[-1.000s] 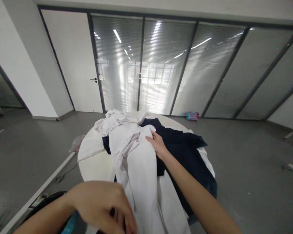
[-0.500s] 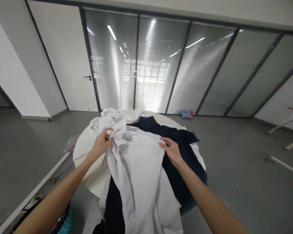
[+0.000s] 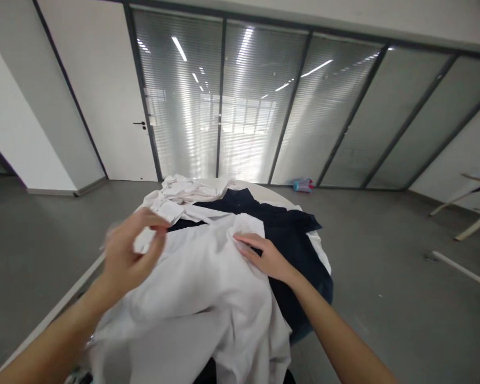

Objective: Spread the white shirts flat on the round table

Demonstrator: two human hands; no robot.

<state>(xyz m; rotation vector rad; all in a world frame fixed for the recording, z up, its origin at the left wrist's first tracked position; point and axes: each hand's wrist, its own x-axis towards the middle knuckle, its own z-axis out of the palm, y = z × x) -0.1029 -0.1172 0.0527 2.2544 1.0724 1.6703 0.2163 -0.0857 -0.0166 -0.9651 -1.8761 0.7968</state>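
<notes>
Head view shows a round white tabletop (image 3: 322, 253) heaped with clothing. A large white garment (image 3: 200, 288) lies spread across the near half of it and hangs over the near edge toward the person. The right hand (image 3: 266, 256) rests flat and open on this garment's far right part, palm down, fingers stretched toward its upper edge. The left hand (image 3: 130, 253) is raised just above the garment's left side, motion-blurred, its fingers curled loosely with thumb and fingertips near one another; whether any cloth is pinched between them cannot be told. A dark navy garment (image 3: 292, 234) lies under and beyond the white one, showing on the right and far side. More crumpled white clothing (image 3: 182, 189) is bunched at the far left edge. A small teal and pink object (image 3: 303, 185) lies on the grey floor by the glass wall.
</notes>
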